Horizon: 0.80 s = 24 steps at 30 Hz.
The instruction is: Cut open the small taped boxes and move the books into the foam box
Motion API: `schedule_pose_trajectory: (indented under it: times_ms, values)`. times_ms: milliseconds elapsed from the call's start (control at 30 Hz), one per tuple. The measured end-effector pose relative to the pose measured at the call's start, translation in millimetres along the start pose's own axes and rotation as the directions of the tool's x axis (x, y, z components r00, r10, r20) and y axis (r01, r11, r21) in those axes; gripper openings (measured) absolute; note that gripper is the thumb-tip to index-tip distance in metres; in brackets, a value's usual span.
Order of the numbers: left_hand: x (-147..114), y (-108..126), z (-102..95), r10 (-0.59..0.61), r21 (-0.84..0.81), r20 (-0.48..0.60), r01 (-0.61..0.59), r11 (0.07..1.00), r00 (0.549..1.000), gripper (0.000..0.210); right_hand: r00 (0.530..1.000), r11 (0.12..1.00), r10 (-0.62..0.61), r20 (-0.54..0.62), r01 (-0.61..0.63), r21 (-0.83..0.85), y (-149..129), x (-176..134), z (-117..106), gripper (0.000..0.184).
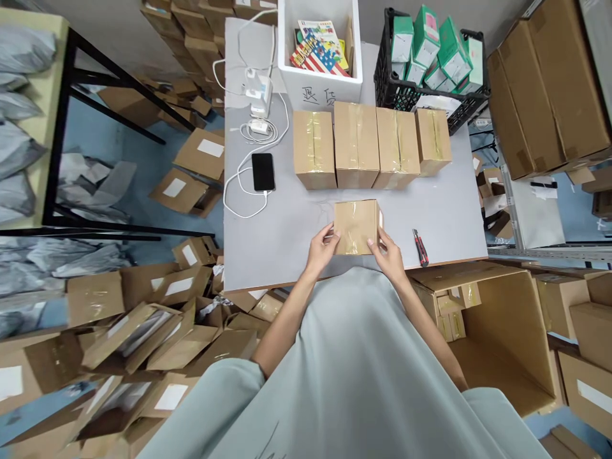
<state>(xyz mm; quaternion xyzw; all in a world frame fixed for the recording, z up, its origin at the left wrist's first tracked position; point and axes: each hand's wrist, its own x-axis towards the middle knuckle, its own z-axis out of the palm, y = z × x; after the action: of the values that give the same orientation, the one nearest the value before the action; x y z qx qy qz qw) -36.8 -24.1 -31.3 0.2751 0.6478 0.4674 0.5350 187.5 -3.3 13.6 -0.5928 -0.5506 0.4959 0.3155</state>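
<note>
A small taped cardboard box [355, 228] sits at the front of the grey table [306, 242], between my two hands. My left hand [323, 247] grips its left side near the lower corner. On the opposite side, my right hand [387, 255] holds the lower right corner, thumb on the top face. To the right lies a red and black utility knife [421, 248]. Behind the held box, several closed cardboard boxes [356, 143] stand side by side in a row, each with clear tape down its top.
A white foam bin [320, 89] with booklets and a black crate [433, 102] of green boxes stand at the back. A phone [263, 172] with a white cable lies left. At lower right is a large open carton [502, 338]. Discarded boxes [176, 287] cover the left floor.
</note>
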Motion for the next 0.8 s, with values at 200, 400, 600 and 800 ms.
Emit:
schedule_pose_trajectory:
  times_ms: [200,400,600,800]
  values:
    - [-14.8,13.4,-26.6,0.159,0.205,-0.049,-0.146,0.968,0.986,0.051,0.988,0.975,0.048,0.145,-0.078,0.207,1.6,-1.0,12.8,0.086]
    - [-16.9,-2.3,-42.4,0.067,0.153,-0.104,-0.050,0.987,0.992,0.054,0.978,0.973,0.041,0.205,-0.086,0.215,11.0,2.1,28.1,0.089]
    - [-15.7,-11.3,-33.9,0.091,0.119,-0.086,-0.081,0.990,0.992,0.059,0.978,0.965,0.057,0.202,-0.106,0.239,21.7,6.4,16.9,0.090]
    - [11.0,-50.1,-30.6,-0.086,0.049,-0.093,0.091,0.995,0.992,0.058,0.987,0.964,0.083,0.136,-0.114,0.239,48.6,12.0,-24.8,0.089]
